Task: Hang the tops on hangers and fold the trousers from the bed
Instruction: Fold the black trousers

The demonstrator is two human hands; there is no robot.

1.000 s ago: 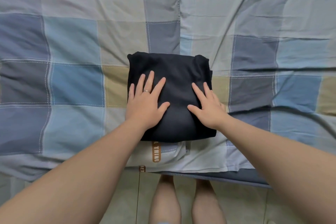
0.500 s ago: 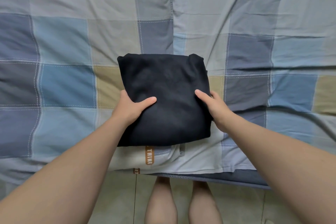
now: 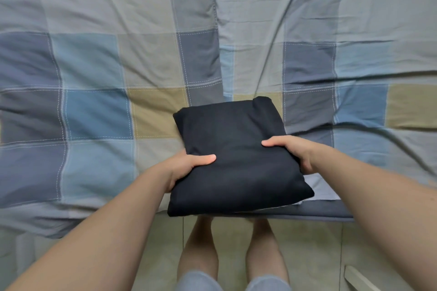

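Grip: my left hand (image 3: 189, 165) and right hand (image 3: 295, 151) clamp the folded trousers (image 3: 238, 158).
Edge: bundle overhangs the bed (image 3: 94, 78) edge.
Hidden: fingers underneath.

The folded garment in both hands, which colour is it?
Plain black folded garment, without any pattern, seen in the head view.

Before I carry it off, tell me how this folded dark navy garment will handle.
The folded dark navy garment is probably soft: its edges bulge around the left hand and right hand. It may unfold if held by one side. It looks light, lifted by thumbs on top.
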